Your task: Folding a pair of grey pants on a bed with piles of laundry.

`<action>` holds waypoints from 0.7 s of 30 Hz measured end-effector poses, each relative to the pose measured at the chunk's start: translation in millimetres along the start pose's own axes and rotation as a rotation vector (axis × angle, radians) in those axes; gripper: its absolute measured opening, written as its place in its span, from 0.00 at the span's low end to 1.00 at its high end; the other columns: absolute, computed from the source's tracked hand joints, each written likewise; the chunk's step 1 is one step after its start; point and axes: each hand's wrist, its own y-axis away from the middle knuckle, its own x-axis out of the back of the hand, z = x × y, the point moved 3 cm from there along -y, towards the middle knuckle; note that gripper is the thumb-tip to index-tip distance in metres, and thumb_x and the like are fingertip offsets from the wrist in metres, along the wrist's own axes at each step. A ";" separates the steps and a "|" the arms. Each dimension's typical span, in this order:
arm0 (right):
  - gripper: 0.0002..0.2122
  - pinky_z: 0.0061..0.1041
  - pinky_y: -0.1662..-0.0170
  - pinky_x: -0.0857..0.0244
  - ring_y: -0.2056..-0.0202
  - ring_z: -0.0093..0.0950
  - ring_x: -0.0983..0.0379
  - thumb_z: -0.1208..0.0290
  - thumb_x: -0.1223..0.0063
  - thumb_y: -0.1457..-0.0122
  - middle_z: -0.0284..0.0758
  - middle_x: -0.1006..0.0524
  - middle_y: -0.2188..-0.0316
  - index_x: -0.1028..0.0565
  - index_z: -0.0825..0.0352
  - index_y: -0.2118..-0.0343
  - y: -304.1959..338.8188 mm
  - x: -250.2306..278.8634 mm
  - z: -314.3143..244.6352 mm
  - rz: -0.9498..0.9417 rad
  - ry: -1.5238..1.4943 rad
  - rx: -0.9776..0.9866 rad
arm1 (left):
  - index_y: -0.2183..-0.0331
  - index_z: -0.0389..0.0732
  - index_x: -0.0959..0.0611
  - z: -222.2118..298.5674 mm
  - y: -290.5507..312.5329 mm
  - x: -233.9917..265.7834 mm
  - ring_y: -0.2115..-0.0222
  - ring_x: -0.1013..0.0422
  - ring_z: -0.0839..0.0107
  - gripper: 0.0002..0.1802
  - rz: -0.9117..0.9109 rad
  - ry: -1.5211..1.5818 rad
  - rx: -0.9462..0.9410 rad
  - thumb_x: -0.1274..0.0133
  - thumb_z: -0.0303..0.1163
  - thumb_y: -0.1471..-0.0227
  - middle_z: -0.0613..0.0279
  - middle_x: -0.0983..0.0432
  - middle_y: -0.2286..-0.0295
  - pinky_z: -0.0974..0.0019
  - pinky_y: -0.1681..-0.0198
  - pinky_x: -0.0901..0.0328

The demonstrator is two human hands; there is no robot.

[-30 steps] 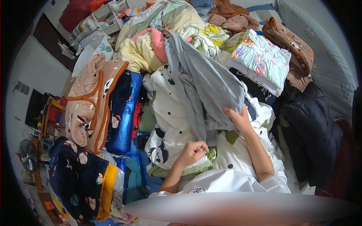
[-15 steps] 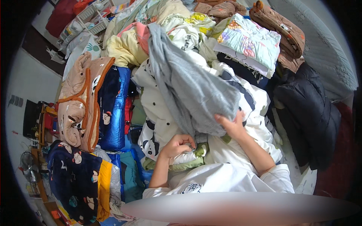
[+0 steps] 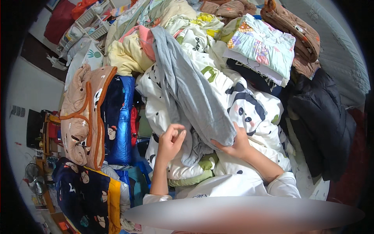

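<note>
A long, soft grey garment (image 3: 194, 89), perhaps trousers, stretches over the panda-print white quilt (image 3: 249, 111). Its far end lies beside pink and pale yellow cloth (image 3: 130, 54). My right hand (image 3: 235, 144) grips the near right edge, thumb on top and fingers partly hidden by the fabric. Left of the garment, my left hand (image 3: 170, 144) is raised, its fingers loosely bent and nothing visible in them. A bunched grey part (image 3: 194, 150) of the garment hangs between my hands, over a green-edged fold of the quilt.
At left stand a folded brown blanket (image 3: 83, 117), a shiny blue bundle (image 3: 124, 121) and a navy patterned blanket (image 3: 82, 191). Folded light clothes (image 3: 265, 46) are stacked at far right, near a black puffer jacket (image 3: 323, 121). A white basket (image 3: 95, 21) sits at the far left.
My left hand has let go of the cloth and risen up and to the left. My right hand has moved slightly left and down with the garment's edge, baring the panda face on the quilt.
</note>
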 end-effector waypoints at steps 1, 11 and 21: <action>0.28 0.29 0.71 0.32 0.74 0.38 0.23 0.69 0.32 0.59 0.42 0.23 0.73 0.32 0.73 0.56 3.3 -0.6 -3.1 -0.084 0.133 -0.047 | 0.59 0.37 0.25 14.5 -6.6 4.4 0.77 0.36 0.79 0.13 0.127 -0.067 -0.238 0.48 0.25 0.49 0.66 0.28 0.76 0.74 0.73 0.40; 0.26 0.32 0.79 0.39 0.82 0.34 0.30 0.72 0.36 0.70 0.33 0.30 0.82 0.29 0.66 0.61 -7.2 1.4 -14.3 -0.222 0.218 0.135 | 0.61 0.41 0.23 87.0 -68.7 -37.6 0.52 0.34 0.58 0.24 -0.113 -0.467 -0.841 0.45 0.27 0.67 0.57 0.26 0.63 0.47 0.41 0.51; 0.20 0.25 0.80 0.38 0.82 0.29 0.31 0.68 0.36 0.70 0.33 0.28 0.75 0.29 0.66 0.71 -13.2 5.4 -16.0 -0.173 0.083 0.294 | 0.78 0.44 0.31 43.4 -77.7 -37.0 0.69 0.33 0.65 0.13 0.301 -0.124 -0.901 0.42 0.27 0.68 0.64 0.32 0.75 0.48 0.46 0.45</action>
